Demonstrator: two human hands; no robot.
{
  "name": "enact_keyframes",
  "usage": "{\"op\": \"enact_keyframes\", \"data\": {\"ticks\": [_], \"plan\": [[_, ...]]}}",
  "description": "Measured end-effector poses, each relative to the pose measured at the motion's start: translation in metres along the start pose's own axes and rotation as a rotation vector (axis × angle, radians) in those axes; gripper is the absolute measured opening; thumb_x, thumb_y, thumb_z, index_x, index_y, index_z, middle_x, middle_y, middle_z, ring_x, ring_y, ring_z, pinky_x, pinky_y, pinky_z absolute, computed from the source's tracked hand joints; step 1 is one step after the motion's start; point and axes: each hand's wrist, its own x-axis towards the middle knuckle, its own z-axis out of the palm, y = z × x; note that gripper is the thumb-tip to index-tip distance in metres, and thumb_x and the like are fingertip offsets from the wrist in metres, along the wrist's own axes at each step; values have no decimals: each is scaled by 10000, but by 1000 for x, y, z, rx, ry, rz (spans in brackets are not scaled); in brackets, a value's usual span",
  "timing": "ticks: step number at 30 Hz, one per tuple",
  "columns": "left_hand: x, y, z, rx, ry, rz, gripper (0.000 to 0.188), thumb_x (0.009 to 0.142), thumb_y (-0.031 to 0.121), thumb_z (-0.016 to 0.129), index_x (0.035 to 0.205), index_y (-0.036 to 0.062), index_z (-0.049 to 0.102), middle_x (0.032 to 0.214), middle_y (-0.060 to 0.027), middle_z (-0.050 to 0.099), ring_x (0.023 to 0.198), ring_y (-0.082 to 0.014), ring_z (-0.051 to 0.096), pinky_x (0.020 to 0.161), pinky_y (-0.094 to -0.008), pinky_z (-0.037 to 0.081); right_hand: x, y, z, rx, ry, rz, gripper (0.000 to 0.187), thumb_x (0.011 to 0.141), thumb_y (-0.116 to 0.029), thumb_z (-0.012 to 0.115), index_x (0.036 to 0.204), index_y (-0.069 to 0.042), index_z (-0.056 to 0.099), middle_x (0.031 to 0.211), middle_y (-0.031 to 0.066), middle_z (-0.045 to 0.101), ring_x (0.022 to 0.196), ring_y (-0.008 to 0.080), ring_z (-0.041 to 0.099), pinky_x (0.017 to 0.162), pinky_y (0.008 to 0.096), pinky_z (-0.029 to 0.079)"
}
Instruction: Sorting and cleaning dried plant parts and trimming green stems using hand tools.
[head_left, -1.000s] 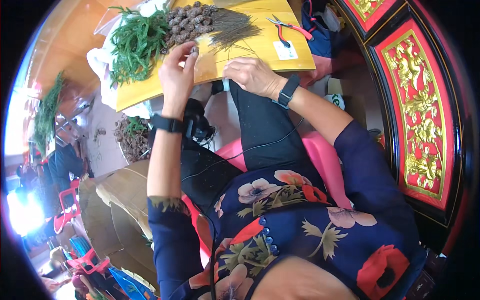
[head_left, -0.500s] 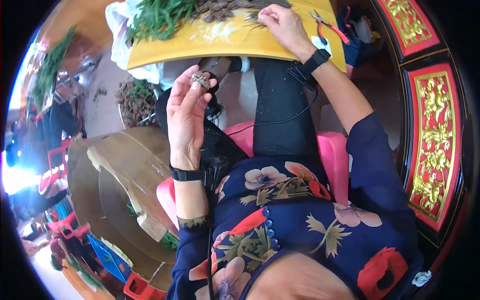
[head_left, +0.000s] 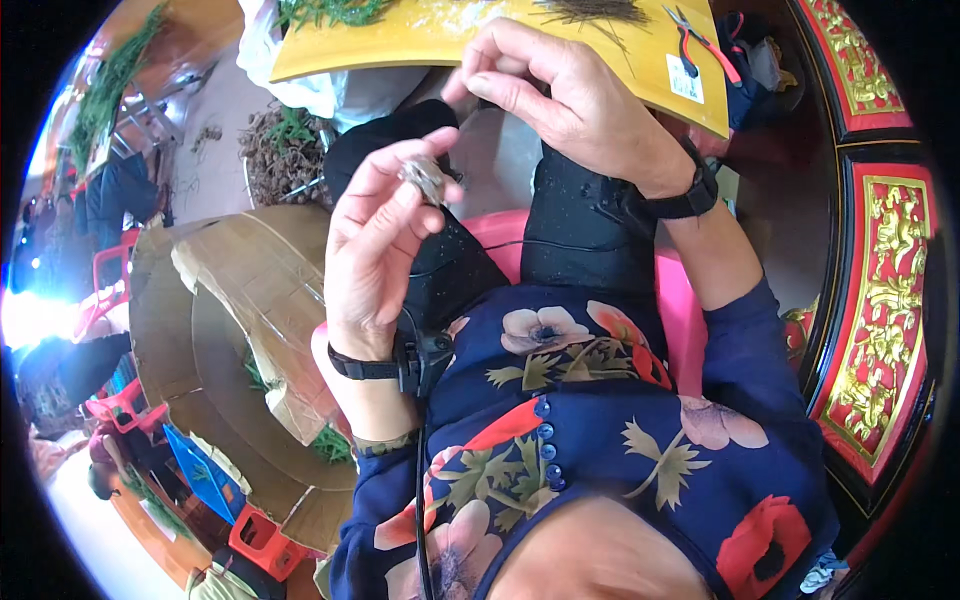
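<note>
My left hand (head_left: 372,240) is raised above my lap, with the thumb and fingers closed on a small greyish-brown pine cone (head_left: 424,180). To its upper right, my right hand (head_left: 590,110) is in a pinch in front of the yellow table's (head_left: 400,50) near edge. Whatever may be between its fingertips is too thin to make out. The two hands are apart. Thin dark wire-like sticks (head_left: 600,12) lie in a loose heap on the table. Beside them rest red-handled pliers (head_left: 700,45), over a white label.
Green sprigs (head_left: 335,10) sit at the table's left, above a white plastic bag (head_left: 310,95). A container of brown cones (head_left: 275,165) stands on the floor. Left of me is a large open cardboard box (head_left: 250,290). I sit on a pink chair (head_left: 680,310); carved red-and-gold panels (head_left: 885,300) line the right.
My right hand has left the stick heap and come down and left, toward my left hand. The left hand still holds the pine cone, slightly lower. The view has shifted, showing less tabletop.
</note>
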Motion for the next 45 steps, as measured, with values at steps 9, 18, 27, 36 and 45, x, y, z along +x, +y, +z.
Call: {"op": "enact_keyframes", "data": {"ticks": [9,18,27,36,45], "plan": [[-9,-6,-9,25,-109,-45,335,908,110,540,1202,-49,511,1171,-169,563,909,-168,599,765,-222,488,-2,-1,39,356,-78,77,117,938,-120,527,932,-8,559,987,57,627,802,67,568,717,198,469],[-8,-11,-14,-64,19,-5,347,903,103,539,1214,-43,492,1142,-170,568,921,-191,601,785,-242,497,-14,-13,46,294,137,103,72,913,-74,553,917,-6,578,789,50,630,676,105,596,616,232,480],[-8,-12,-18,-111,47,94,322,896,70,541,1203,-7,486,1085,-154,591,928,-191,601,774,-242,497,-28,-27,61,-168,218,-107,97,802,19,608,871,-31,561,695,109,562,596,252,595,530,305,463],[-14,-8,-5,143,238,208,267,884,18,555,1148,5,515,1048,-118,612,917,-176,611,762,-239,496,-30,-32,67,-292,241,-67,105,782,9,619,825,-40,536,668,112,575,589,289,602,503,341,461],[-12,-17,1,201,280,286,234,876,2,560,1108,16,533,1046,-103,610,919,-146,604,772,-258,509,-28,-36,73,-285,273,4,90,793,8,602,817,-43,533,636,107,574,554,281,604,478,341,456]]}}
